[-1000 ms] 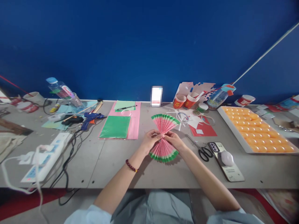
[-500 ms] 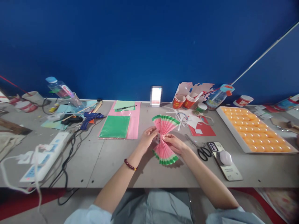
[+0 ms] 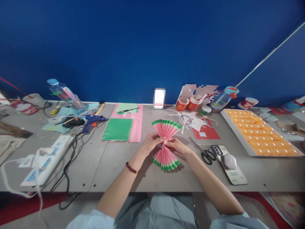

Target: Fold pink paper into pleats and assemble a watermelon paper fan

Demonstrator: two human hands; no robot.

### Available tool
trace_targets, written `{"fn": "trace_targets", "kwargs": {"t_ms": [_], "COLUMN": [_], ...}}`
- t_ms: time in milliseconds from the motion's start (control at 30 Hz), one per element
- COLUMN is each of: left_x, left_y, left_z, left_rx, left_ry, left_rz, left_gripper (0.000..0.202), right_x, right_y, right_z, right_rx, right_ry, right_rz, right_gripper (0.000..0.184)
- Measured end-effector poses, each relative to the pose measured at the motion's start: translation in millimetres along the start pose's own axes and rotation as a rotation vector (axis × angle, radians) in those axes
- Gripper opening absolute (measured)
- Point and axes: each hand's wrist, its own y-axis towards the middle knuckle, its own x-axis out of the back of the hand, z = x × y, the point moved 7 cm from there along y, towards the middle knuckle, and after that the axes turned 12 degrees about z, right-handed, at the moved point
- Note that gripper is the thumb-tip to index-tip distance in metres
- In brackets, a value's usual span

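A pleated paper fan (image 3: 166,128), pink with white and green bands at its ends, spreads above and below a pinched middle. My left hand (image 3: 152,142) grips that middle from the left, thumb and fingers pressed on the folds. From the right, my right hand (image 3: 178,147) pinches the same narrow waist. Both hands hold the fan above the grey table. Scissors (image 3: 206,155) with black handles lie to the right of my right hand. Left of my left hand is a packet of green paper (image 3: 117,129) on pink sheets (image 3: 137,133).
A phone (image 3: 234,171) with a white case (image 3: 230,161) on it lies at right, near a tray of orange balls (image 3: 264,133). Paper cups (image 3: 183,103) stand at the back. A blue glue gun (image 3: 91,121), power strip (image 3: 51,159) and cables are at left.
The fan has shifted slightly left and turned so its pleats face me more evenly. My left hand has closed in on its middle; my right hand stays on it.
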Motion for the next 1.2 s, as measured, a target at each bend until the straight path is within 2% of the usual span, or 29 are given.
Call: {"fn": "trace_targets", "kwargs": {"t_ms": [300, 633, 833, 1033, 1200], "left_x": [3.6, 2.0, 6.3, 21.1, 28.8], "left_y": [-1.4, -1.3, -1.3, -0.4, -2.6], "left_z": [0.5, 0.1, 4.6, 9.7, 10.4], "left_rx": [0.009, 0.021, 0.050, 0.025, 0.015], "left_ry": [-0.024, 0.004, -0.015, -0.133, -0.139], "left_rz": [-0.092, -0.088, -0.157, -0.301, -0.397], "left_gripper": [0.025, 0.026, 0.026, 0.029, 0.034], "right_x": [4.6, -0.4, -5.3, -12.9, -10.4], "right_y": [1.5, 0.0, 0.1, -4.2, -3.4], "right_z": [1.5, 2.9, 5.1, 18.0, 15.9], "right_rx": [0.024, -0.006, 0.000, 0.058, 0.078], "right_ry": [-0.064, -0.006, -0.022, -0.230, -0.598], "right_rz": [0.002, -0.030, 0.011, 0.122, -0.024], "right_gripper": [0.020, 0.024, 0.025, 0.039, 0.062]}}
